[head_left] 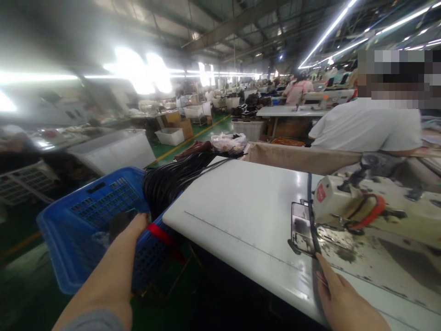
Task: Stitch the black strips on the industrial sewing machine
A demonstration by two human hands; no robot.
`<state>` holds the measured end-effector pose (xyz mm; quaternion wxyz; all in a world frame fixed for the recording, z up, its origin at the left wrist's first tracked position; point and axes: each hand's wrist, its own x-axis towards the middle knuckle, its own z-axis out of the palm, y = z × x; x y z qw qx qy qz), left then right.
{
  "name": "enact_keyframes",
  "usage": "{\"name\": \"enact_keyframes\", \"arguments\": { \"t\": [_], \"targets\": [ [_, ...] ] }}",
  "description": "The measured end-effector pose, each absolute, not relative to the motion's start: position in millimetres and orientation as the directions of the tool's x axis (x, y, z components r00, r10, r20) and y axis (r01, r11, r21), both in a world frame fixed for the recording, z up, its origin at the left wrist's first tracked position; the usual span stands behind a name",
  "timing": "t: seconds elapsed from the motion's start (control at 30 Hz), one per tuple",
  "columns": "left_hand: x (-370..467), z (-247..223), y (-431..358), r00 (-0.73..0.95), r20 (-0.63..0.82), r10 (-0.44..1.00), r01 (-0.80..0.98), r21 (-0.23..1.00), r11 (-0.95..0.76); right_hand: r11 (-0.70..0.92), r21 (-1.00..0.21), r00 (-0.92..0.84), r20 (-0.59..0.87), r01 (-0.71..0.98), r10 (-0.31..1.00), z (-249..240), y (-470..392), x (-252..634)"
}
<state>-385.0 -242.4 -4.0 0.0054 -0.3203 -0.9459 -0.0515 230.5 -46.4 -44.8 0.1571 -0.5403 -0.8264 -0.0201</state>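
My right hand (339, 292) is at the front of the sewing machine (347, 202), thumb and fingers closed on a narrow black strip (313, 216). That strip runs across the white table (237, 202), past the metal plate beside the machine head, and hangs over the front edge. My left arm reaches out to a blue plastic basket (65, 230), and my left hand (139, 223) is over its inside. Its fingers are mostly hidden. Next to it are a dark item (119, 225) in the basket and a thick bundle of black strips (168, 181) draped by the table's edge.
A red band (165, 241) is tied at the basket's rim. Behind the table is a beige cloth-lined bin (303, 156), with a person in a white shirt (372, 124) seated beyond. White bins (113, 149) stand at left along a green floor with a yellow line.
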Motion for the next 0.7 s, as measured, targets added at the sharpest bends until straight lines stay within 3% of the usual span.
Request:
{"name": "enact_keyframes", "arguments": {
  "t": [0.2,0.4,0.57,0.7],
  "targets": [
    [-345.7,17.7,-179.4,-0.673,0.291,0.680,0.738,0.212,0.640,0.396,-0.156,-0.347,0.269,0.905,0.899,-41.1,-48.0,228.1],
    [-232.7,12.3,-90.6,-0.274,0.365,0.890,0.938,0.305,0.164,0.399,-0.133,-0.356,0.265,0.907,0.896,-34.4,-53.1,225.2],
    [-94.9,-10.2,-45.4,0.177,0.415,0.892,0.829,0.426,-0.363,0.385,-0.159,-0.326,0.306,0.909,0.895,-43.3,-56.1,226.0],
    [-3.4,-23.6,-33.1,0.314,0.370,0.874,0.765,0.447,-0.464,0.392,-0.248,-0.310,0.312,0.886,0.898,-50.7,-54.3,230.2]
  ]
}}
